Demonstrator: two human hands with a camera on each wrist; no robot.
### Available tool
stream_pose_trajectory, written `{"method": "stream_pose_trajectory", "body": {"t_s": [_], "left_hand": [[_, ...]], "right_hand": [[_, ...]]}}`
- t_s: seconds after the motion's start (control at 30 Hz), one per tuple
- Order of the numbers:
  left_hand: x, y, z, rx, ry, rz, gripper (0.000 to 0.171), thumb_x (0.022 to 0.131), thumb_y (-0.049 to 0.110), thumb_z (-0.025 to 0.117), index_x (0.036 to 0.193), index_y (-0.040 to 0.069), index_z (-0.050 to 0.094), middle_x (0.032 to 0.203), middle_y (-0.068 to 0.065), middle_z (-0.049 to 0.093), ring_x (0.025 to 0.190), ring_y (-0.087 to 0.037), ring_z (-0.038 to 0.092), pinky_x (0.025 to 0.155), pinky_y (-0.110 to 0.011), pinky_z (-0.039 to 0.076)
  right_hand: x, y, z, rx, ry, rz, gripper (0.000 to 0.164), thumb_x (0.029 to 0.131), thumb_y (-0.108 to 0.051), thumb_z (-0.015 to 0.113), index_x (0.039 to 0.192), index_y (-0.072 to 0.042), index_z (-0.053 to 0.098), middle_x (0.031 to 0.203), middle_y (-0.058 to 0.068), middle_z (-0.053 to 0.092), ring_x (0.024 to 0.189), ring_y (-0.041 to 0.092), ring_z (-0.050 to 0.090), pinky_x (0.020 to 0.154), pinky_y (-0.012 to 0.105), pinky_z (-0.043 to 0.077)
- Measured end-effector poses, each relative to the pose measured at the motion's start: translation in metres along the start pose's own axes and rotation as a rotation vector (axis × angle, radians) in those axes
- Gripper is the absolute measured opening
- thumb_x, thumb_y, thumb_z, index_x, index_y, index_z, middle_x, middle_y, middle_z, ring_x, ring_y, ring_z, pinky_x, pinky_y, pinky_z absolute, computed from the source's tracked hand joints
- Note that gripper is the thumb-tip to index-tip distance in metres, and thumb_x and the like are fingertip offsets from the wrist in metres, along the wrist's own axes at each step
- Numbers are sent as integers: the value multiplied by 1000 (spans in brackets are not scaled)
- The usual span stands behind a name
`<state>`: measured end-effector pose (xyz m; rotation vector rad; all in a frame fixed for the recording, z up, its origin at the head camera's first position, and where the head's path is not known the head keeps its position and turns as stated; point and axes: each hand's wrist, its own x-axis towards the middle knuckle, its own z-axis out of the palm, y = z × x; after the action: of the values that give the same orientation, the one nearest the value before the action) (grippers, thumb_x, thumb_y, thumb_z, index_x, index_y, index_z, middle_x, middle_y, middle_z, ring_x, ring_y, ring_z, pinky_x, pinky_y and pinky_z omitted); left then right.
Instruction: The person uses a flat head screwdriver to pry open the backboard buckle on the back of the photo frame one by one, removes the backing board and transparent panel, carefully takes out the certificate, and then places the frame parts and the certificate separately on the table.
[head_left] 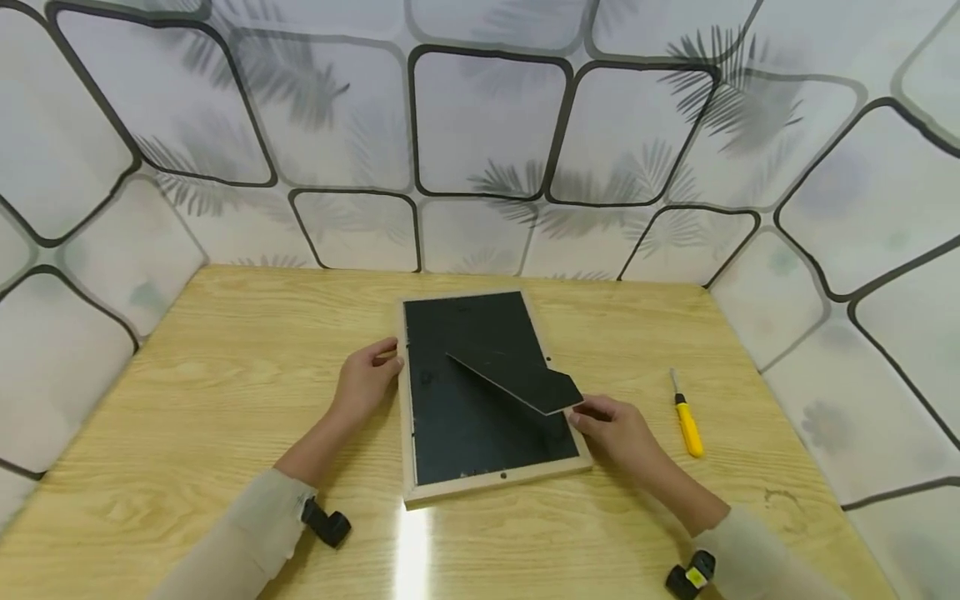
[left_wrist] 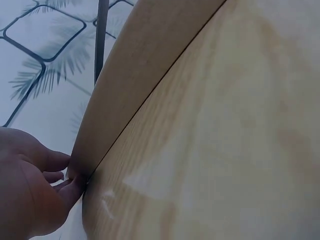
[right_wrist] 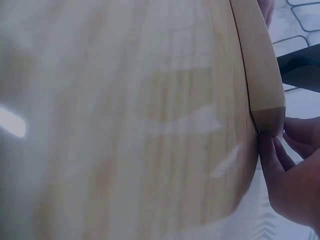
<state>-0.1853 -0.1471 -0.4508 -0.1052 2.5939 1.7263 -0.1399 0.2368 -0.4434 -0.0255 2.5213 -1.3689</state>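
A picture frame (head_left: 465, 486) with a pale wooden rim lies back side up on the table. Its black backing board (head_left: 472, 329) faces upward, and a black easel stand (head_left: 532, 379) sticks up at a slant from it. At the left rim, my left hand (head_left: 363, 379) grips the wood between thumb and fingers. My right hand (head_left: 618, 429) pinches the right rim near the lower corner, just under the free end of the stand. Both wrist views show fingertips at the frame's side (left_wrist: 125, 75), close to the tabletop.
A screwdriver (head_left: 687, 427) with a yellow handle lies to the right of the frame, beyond my right hand. Behind the wood-grain table (head_left: 285, 317) rises a patterned backdrop (head_left: 487, 125) that also closes in the left and right sides.
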Motion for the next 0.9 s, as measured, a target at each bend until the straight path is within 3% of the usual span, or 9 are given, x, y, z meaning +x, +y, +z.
{"method": "stream_pose_trajectory", "body": {"t_s": [0.13, 0.4, 0.9], "left_hand": [[10, 0, 2, -4, -18, 21, 43, 104, 12, 54, 147, 5, 53, 146, -17, 56, 128, -32, 58, 100, -43, 52], [23, 2, 5, -1, -77, 28, 41, 105, 14, 53, 145, 6, 55, 144, -18, 56, 128, -33, 57, 100, -45, 52], [22, 0, 5, -17, -91, 17, 41, 106, 14, 52, 146, 7, 54, 144, -18, 57, 127, -31, 57, 99, -41, 51]], "right_hand": [[-6, -2, 4, 7, 9, 8, 39, 100, -21, 65, 138, -11, 63, 130, 9, 66, 117, 23, 60, 101, 38, 54], [-16, -3, 7, 16, 29, 24, 43, 99, -21, 66, 140, -7, 60, 128, 10, 67, 113, 22, 60, 93, 27, 55], [-15, -1, 7, 22, 48, 9, 42, 98, -19, 67, 139, -9, 63, 126, 9, 68, 112, 22, 61, 90, 23, 55]]}}
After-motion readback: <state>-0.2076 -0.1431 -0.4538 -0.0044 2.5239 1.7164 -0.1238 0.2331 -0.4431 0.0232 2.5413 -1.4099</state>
